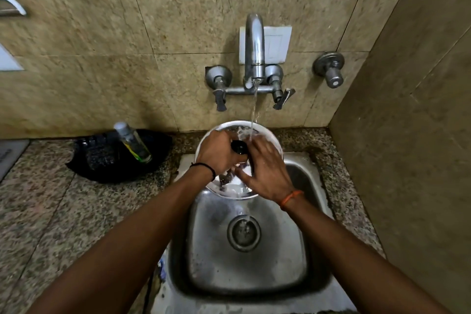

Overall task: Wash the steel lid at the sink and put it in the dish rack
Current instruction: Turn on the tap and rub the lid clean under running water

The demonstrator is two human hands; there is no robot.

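We stand over the square stainless steel sink (300, 257), set into the speckled granite counter (51, 201), and hold the round steel lid (270, 140) above its back edge, tilted up toward us so that its broad face catches the thin stream of water (253, 109) running from the curved chrome wall tap (254, 43). The lid lies straight ahead of both hands, between them and the tiled wall, and neither hand is clearly the nearer. Our left hand (219, 151) comes in from the left with its fingers curled round the lid's black knob (239, 146) at the centre, carrying the lid. Our right hand (267, 173) lies flat on the wet face just right of the knob, its fingers loosely spread and straight, pressing on the steel as if rubbing it under the flow. No dish rack is in sight, so we judge that the washing is in hand and the racking is not yet begun. At the left, a clear bottle (132, 143) leans in a black tray (158, 145).
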